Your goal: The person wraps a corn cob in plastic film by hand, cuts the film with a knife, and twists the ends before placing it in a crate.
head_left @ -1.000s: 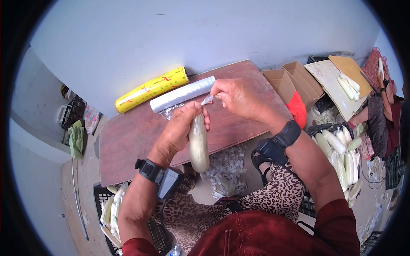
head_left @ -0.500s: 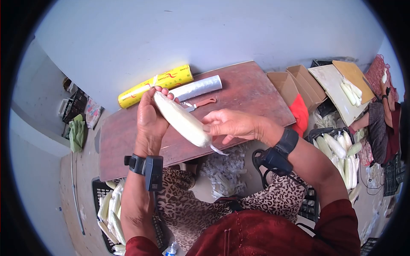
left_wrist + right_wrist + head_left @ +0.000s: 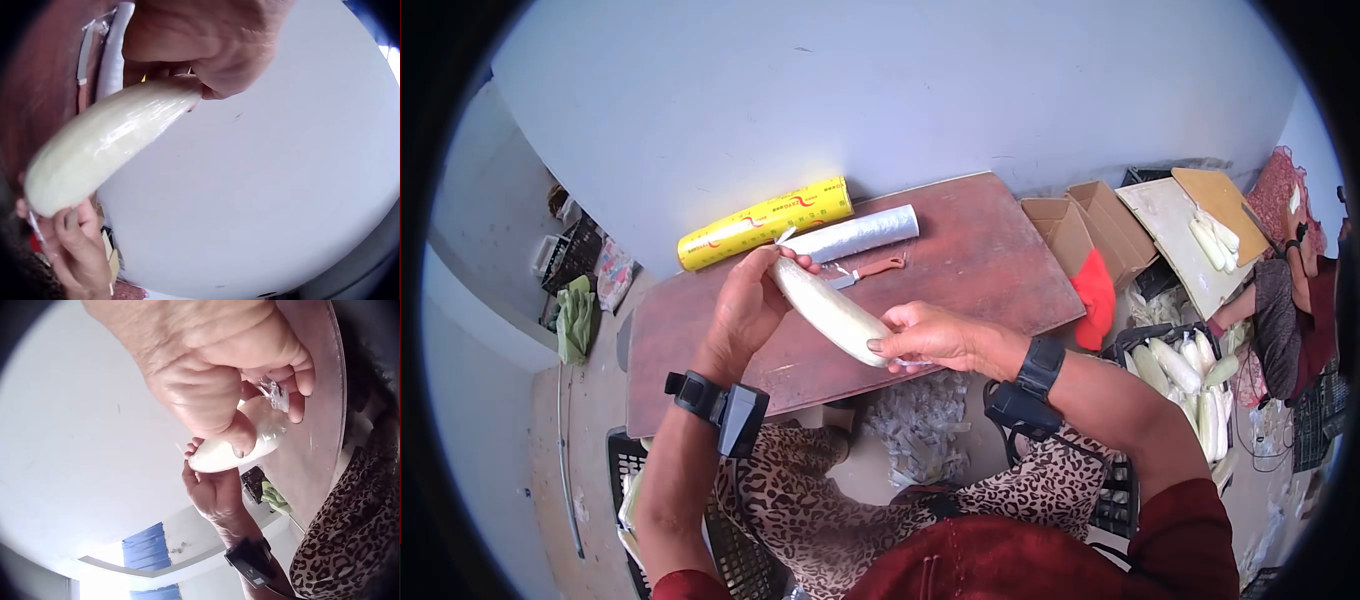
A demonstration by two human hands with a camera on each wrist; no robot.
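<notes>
A long pale gourd (image 3: 830, 310) wrapped in clear film slants above the table, its far end up to the left. My left hand (image 3: 745, 300) holds that far end, where a twisted tail of film sticks up past the fingers. At the near end my right hand (image 3: 940, 337) grips the gourd, thumb on top and fingers beneath. In the right wrist view, crumpled film (image 3: 275, 394) bunches by the right fingers. The left wrist view shows the film glossy and tight along the gourd's side.
On the reddish table (image 3: 990, 270) lie a yellow printed roll (image 3: 765, 222), a clear film roll (image 3: 855, 233) and a red-handled knife (image 3: 882, 267). Cardboard boxes (image 3: 1090, 230) and a crate of gourds (image 3: 1185, 375) stand right. Film scraps (image 3: 915, 425) lie below. Another person sits far right.
The gourd has gone from hanging below my left hand to slanting across both hands. My right hand has let go of the twisted film at the top and taken the near end.
</notes>
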